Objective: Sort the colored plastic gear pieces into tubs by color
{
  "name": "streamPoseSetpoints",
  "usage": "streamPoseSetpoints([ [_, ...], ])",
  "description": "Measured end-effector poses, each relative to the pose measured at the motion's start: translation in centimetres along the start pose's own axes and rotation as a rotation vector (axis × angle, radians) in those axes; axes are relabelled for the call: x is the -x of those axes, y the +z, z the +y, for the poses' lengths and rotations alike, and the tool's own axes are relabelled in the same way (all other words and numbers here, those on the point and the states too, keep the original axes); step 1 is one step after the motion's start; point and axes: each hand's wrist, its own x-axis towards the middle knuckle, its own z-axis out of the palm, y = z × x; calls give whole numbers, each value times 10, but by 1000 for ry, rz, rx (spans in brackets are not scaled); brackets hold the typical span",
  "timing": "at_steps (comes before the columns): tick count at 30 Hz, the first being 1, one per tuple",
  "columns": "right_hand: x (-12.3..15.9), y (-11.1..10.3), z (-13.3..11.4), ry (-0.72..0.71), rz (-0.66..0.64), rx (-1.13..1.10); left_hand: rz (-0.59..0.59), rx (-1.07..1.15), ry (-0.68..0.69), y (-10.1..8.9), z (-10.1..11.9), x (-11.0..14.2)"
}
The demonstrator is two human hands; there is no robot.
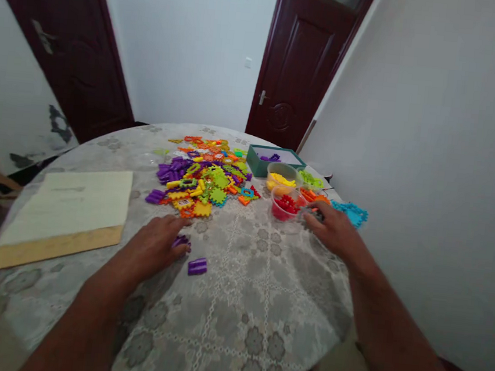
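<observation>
On the near side of the pile, my left hand (159,238) rests low over the table, its fingers and thumb around a small purple plastic piece (182,240) that the hand partly covers. Another purple ridged piece (197,266) lies loose just right of it. My right hand (331,224) is beside a clear bowl of red pieces (286,205). Its thumb and forefinger are apart, with the tips near that bowl's rim and in front of some orange pieces (314,196). Nothing shows in its grasp; the other fingers are hidden.
A pile of mixed plastic gear-edged pieces (219,178) covers the table's middle. Behind the red bowl are a bowl of yellow pieces (282,180), green pieces (310,180) and a green box (258,164). Blue pieces (354,213) lie at right, a paper sheet (71,200) at left.
</observation>
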Motion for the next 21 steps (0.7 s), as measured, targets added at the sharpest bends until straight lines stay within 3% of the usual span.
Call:
streamPoseSetpoints([
  [5, -2, -3, 83, 210, 20, 383, -127, 48, -35, -12, 11, 11],
  [7, -4, 2, 102, 245, -19, 432, -136, 41, -45, -13, 15, 12],
  [10, -5, 6, 112, 279, -14, 474, -134, 38, -63, -14, 18, 13],
  [14, -3, 10, 93, 271, 110, 523, -153, 4, -77, -11, 17, 12],
  [17, -1, 20, 56, 125, 188, 451, -164, -17, -76, -9, 16, 11],
  [19, 1, 33, 20, -51, 159, 289, -162, -17, -80, -9, 16, 11],
  [21, 7, 51, -24, -268, 5, 64, -156, -7, -88, -10, 17, 12],
])
